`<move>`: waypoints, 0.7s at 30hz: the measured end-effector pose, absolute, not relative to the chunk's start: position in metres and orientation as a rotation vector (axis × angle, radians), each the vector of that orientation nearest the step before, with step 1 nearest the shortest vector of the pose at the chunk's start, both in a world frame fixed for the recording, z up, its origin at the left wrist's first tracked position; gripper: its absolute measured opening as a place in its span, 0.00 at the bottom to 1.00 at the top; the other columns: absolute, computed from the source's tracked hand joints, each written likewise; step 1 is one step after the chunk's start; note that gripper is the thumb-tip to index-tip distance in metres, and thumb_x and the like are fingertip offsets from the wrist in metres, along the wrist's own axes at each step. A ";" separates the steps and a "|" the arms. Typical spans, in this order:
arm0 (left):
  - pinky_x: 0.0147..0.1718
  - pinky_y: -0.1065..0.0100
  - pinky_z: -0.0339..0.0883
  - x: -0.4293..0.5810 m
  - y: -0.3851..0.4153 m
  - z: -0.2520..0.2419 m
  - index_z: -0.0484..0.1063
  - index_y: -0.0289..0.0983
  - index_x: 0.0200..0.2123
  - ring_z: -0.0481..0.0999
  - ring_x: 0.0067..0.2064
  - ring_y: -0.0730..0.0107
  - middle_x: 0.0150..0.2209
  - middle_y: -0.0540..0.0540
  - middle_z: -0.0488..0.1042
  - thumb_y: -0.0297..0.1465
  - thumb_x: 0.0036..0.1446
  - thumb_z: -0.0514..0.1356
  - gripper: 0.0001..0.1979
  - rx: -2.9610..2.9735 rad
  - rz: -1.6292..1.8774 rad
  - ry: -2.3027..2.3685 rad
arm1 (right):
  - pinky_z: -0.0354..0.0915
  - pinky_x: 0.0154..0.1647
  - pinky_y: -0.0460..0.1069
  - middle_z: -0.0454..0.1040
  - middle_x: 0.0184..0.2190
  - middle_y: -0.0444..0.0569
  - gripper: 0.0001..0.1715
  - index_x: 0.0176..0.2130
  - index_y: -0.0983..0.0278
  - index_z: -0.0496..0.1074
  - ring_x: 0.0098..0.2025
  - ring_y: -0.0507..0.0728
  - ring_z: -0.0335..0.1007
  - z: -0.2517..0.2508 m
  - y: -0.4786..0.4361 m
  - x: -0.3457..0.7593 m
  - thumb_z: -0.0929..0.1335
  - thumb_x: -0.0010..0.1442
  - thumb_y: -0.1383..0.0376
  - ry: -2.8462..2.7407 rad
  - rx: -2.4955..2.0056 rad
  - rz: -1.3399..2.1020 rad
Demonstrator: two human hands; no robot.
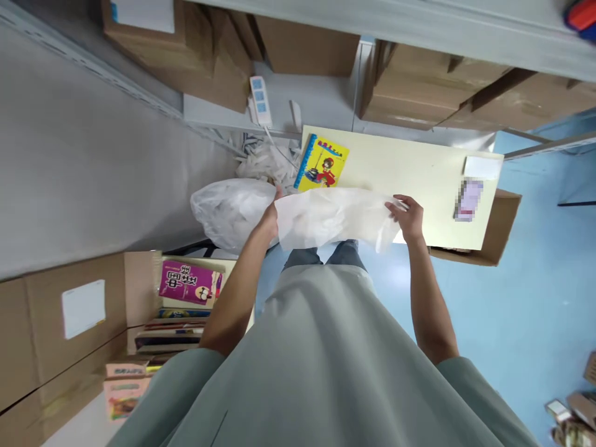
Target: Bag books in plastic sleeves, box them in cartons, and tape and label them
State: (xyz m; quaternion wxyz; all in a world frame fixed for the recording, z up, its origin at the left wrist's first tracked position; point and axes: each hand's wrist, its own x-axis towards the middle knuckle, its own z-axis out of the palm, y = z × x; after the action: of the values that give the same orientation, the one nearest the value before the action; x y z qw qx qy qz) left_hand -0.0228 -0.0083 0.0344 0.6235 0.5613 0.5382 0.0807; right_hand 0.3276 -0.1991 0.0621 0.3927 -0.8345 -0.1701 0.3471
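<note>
A long whitish translucent sheet (333,217) is stretched between my hands, in front of my legs and over the near edge of the cream table (395,161). At its left end my left hand (270,217) is closed on it, beside a clear plastic bag (228,208) with white material inside. My right hand (406,216) pinches the upper right part of the sheet. Just beyond the sheet, a yellow book (322,162) with a blue spine lies on the table, its lower edge close to the sheet.
On the table's right are a blurred purple item (468,200) and a white piece (483,167). A power strip (261,101) and cardboard boxes (414,81) sit on the shelf beyond. At left, a purple book (186,282) lies above other books near a large carton (74,310).
</note>
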 end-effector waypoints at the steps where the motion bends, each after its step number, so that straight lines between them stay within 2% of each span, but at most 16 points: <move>1: 0.40 0.51 0.76 -0.009 -0.012 0.037 0.79 0.38 0.36 0.81 0.41 0.49 0.28 0.38 0.79 0.69 0.67 0.49 0.41 1.216 0.172 1.245 | 0.68 0.23 0.50 0.81 0.34 0.47 0.33 0.49 0.63 0.80 0.24 0.53 0.72 0.059 -0.207 0.342 0.82 0.49 0.49 -0.421 -2.137 0.856; 3: 0.43 0.51 0.76 0.018 -0.023 0.039 0.80 0.38 0.38 0.82 0.45 0.48 0.30 0.39 0.81 0.72 0.65 0.48 0.44 1.095 0.167 1.250 | 0.65 0.21 0.49 0.81 0.34 0.46 0.33 0.50 0.63 0.79 0.20 0.51 0.68 0.055 -0.222 0.371 0.82 0.50 0.51 -0.417 -2.172 0.815; 5: 0.45 0.51 0.76 0.048 -0.038 0.038 0.81 0.38 0.41 0.82 0.49 0.47 0.33 0.40 0.83 0.72 0.59 0.57 0.42 1.001 0.184 1.229 | 0.65 0.20 0.50 0.81 0.33 0.46 0.33 0.51 0.64 0.79 0.18 0.51 0.66 0.051 -0.236 0.398 0.82 0.51 0.52 -0.423 -2.208 0.778; 8: 0.47 0.54 0.77 0.095 -0.063 0.025 0.80 0.38 0.43 0.83 0.50 0.47 0.39 0.40 0.84 0.64 0.45 0.74 0.37 0.962 0.270 1.243 | 0.65 0.21 0.50 0.81 0.32 0.45 0.31 0.49 0.63 0.79 0.18 0.52 0.67 0.043 -0.254 0.435 0.82 0.52 0.52 -0.412 -2.267 0.740; 10: 0.47 0.57 0.76 0.123 -0.075 0.013 0.78 0.38 0.42 0.83 0.48 0.51 0.41 0.40 0.84 0.59 0.42 0.75 0.34 1.004 0.353 1.339 | 0.65 0.22 0.50 0.81 0.31 0.46 0.25 0.43 0.64 0.77 0.18 0.52 0.67 0.036 -0.265 0.458 0.82 0.55 0.51 -0.385 -2.305 0.734; 12: 0.44 0.60 0.75 0.144 -0.083 0.000 0.76 0.39 0.38 0.82 0.45 0.56 0.38 0.41 0.82 0.59 0.48 0.71 0.29 1.084 0.394 1.466 | 0.64 0.24 0.50 0.81 0.30 0.48 0.20 0.35 0.62 0.74 0.18 0.52 0.67 0.028 -0.276 0.478 0.79 0.62 0.51 -0.380 -2.338 0.754; 14: 0.41 0.63 0.72 0.155 -0.085 -0.009 0.72 0.41 0.33 0.80 0.42 0.58 0.34 0.44 0.80 0.57 0.57 0.65 0.24 1.231 0.369 1.556 | 0.64 0.27 0.49 0.80 0.28 0.47 0.20 0.32 0.61 0.70 0.18 0.52 0.67 0.018 -0.284 0.492 0.73 0.71 0.53 -0.440 -2.360 0.780; 18: 0.42 0.63 0.67 0.160 -0.081 -0.014 0.59 0.44 0.24 0.78 0.44 0.57 0.27 0.45 0.73 0.51 0.66 0.59 0.24 1.631 0.314 1.610 | 0.61 0.33 0.50 0.76 0.26 0.46 0.17 0.38 0.60 0.70 0.24 0.56 0.69 -0.002 -0.294 0.503 0.63 0.79 0.58 -0.684 -2.472 0.715; 21: 0.45 0.62 0.67 0.161 -0.074 -0.016 0.57 0.45 0.24 0.77 0.45 0.56 0.27 0.46 0.71 0.49 0.67 0.58 0.23 1.789 0.312 1.642 | 0.55 0.35 0.51 0.75 0.26 0.48 0.15 0.42 0.60 0.71 0.28 0.59 0.70 -0.018 -0.291 0.501 0.61 0.80 0.59 -0.806 -2.593 0.654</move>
State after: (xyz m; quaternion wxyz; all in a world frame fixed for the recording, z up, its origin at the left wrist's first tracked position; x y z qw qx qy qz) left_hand 0.1606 -0.0740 -0.0158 0.3398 0.6871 0.6309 0.1200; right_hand 0.5007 -0.2909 -0.0177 0.1732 -0.9143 -0.2843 0.2305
